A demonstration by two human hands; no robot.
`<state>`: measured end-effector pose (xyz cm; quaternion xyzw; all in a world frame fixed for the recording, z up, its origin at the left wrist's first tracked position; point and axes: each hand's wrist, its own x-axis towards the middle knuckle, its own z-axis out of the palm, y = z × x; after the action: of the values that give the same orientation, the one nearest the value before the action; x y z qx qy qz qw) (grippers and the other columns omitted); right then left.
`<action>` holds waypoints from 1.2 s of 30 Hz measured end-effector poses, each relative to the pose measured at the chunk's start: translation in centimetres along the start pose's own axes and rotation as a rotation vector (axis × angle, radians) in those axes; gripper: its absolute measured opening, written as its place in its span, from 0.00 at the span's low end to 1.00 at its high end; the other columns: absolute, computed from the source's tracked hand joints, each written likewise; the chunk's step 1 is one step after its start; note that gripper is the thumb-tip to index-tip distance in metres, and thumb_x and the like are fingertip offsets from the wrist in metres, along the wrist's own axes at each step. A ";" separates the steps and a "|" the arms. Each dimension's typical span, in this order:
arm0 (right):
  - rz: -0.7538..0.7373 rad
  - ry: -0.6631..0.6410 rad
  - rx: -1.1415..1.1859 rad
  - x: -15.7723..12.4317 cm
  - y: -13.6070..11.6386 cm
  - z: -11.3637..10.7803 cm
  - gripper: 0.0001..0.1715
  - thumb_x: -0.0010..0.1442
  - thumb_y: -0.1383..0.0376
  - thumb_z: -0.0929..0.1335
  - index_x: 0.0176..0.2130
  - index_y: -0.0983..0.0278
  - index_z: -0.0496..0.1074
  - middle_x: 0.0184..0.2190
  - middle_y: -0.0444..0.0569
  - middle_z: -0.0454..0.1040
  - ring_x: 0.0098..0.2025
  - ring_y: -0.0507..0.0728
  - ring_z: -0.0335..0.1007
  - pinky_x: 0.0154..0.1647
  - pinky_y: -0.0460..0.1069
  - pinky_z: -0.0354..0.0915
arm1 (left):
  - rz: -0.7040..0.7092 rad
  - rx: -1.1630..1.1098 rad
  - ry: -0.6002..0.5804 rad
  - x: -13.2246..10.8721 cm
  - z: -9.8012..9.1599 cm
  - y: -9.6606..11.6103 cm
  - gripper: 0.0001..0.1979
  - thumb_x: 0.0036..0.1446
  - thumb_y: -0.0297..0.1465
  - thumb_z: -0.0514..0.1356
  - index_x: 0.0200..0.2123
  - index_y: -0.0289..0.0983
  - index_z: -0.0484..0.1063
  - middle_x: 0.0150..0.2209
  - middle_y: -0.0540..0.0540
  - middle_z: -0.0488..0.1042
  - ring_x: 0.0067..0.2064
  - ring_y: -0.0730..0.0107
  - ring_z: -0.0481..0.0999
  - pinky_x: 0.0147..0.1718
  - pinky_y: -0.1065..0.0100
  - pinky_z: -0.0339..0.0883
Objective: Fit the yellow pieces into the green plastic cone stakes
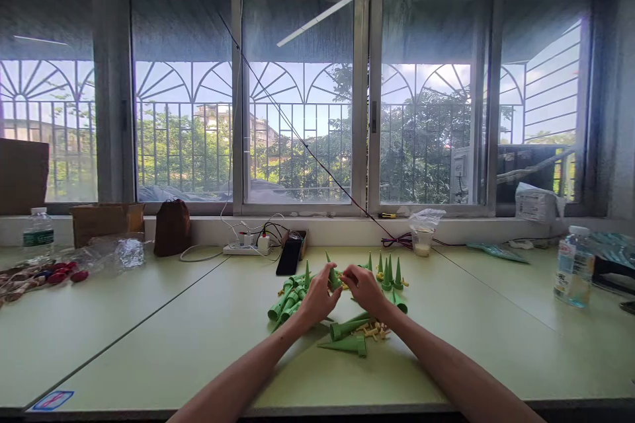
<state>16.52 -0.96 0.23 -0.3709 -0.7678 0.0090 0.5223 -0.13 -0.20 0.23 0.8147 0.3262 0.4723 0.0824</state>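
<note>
My left hand (pixel 320 296) is closed round a green plastic cone spike (pixel 333 277), its tip pointing up. Close beside it, my right hand (pixel 366 285) has its fingertips pinched at the cone's side; what they hold is too small to make out. A pile of green cone spikes (pixel 290 301) lies left of and behind my left hand. Beyond my right hand, several green cones (pixel 390 274) stand upright with small yellow pieces at their bases. Below my hands, a loose green cone (pixel 347 345) lies beside a heap of small pale yellow plastic pieces (pixel 376 330).
A black phone (pixel 288 256) lies near a white power strip (pixel 247 249) at the back. A water bottle (pixel 573 268) stands at the right, near a plastic cup (pixel 423 239) in a bag. Leftward are a brown pouch (pixel 172 228), a cardboard box (pixel 106 223) and red-tipped items (pixel 59 272).
</note>
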 end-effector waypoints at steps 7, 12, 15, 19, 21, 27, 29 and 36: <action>0.018 -0.021 -0.029 0.0 0.1 0.0 0.10 0.62 0.64 0.65 0.29 0.64 0.68 0.23 0.45 0.71 0.24 0.52 0.62 0.27 0.45 0.55 | -0.005 0.047 -0.033 -0.1 0.0 -0.1 0.24 0.51 0.27 0.58 0.52 0.40 0.62 0.35 0.49 0.70 0.33 0.70 0.70 0.35 0.67 0.67; 0.027 -0.043 -0.054 0.0 0.1 -0.1 0.11 0.63 0.63 0.65 0.29 0.64 0.68 0.22 0.45 0.70 0.24 0.52 0.62 0.26 0.45 0.54 | 0.016 0.056 -0.033 -0.3 0.0 -0.3 0.24 0.50 0.27 0.58 0.52 0.40 0.62 0.37 0.48 0.71 0.34 0.69 0.70 0.36 0.67 0.66; 0.038 -0.060 -0.065 0.0 0.3 -0.1 0.11 0.63 0.63 0.65 0.29 0.64 0.68 0.22 0.45 0.70 0.24 0.51 0.62 0.27 0.44 0.54 | 0.024 0.084 -0.048 -0.3 0.0 -0.3 0.24 0.51 0.26 0.58 0.53 0.40 0.62 0.37 0.48 0.71 0.34 0.69 0.70 0.38 0.66 0.66; 0.061 -0.077 -0.095 -0.2 0.4 0.0 0.10 0.62 0.64 0.65 0.29 0.64 0.67 0.22 0.44 0.70 0.24 0.51 0.62 0.27 0.44 0.53 | 0.021 0.120 -0.070 -0.4 -0.1 -0.3 0.24 0.52 0.27 0.57 0.53 0.40 0.60 0.40 0.46 0.71 0.34 0.69 0.70 0.39 0.65 0.66; 0.068 -0.082 -0.110 -0.3 0.5 -0.1 0.10 0.62 0.64 0.65 0.29 0.64 0.68 0.23 0.45 0.71 0.25 0.52 0.62 0.28 0.44 0.53 | 0.022 0.133 -0.078 -0.4 -0.1 -0.3 0.24 0.52 0.27 0.58 0.54 0.40 0.60 0.42 0.45 0.71 0.35 0.68 0.70 0.40 0.64 0.66; 0.037 -0.096 -0.154 0.3 1.0 -0.8 0.10 0.64 0.64 0.64 0.31 0.64 0.68 0.24 0.44 0.71 0.25 0.51 0.62 0.28 0.44 0.52 | 0.042 0.167 -0.083 0.7 -0.2 0.4 0.24 0.51 0.26 0.58 0.53 0.39 0.61 0.41 0.45 0.71 0.37 0.66 0.71 0.41 0.63 0.65; 0.014 -0.092 -0.176 0.9 1.3 -1.2 0.10 0.64 0.64 0.64 0.30 0.64 0.68 0.23 0.44 0.70 0.24 0.51 0.61 0.27 0.44 0.51 | 0.045 0.160 -0.108 1.5 -0.3 0.8 0.24 0.52 0.28 0.58 0.53 0.39 0.61 0.40 0.46 0.72 0.36 0.67 0.71 0.39 0.65 0.65; -0.041 -0.128 -0.286 4.3 2.0 -2.1 0.12 0.67 0.62 0.62 0.33 0.64 0.67 0.24 0.44 0.71 0.24 0.51 0.62 0.28 0.45 0.50 | 0.065 0.211 -0.092 5.5 0.1 0.1 0.22 0.49 0.25 0.58 0.50 0.39 0.63 0.39 0.47 0.72 0.37 0.67 0.71 0.40 0.66 0.65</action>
<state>18.55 2.19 3.85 -0.4244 -0.8005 -0.0877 0.4140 1.86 3.13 4.15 0.8499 0.3434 0.3997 -0.0043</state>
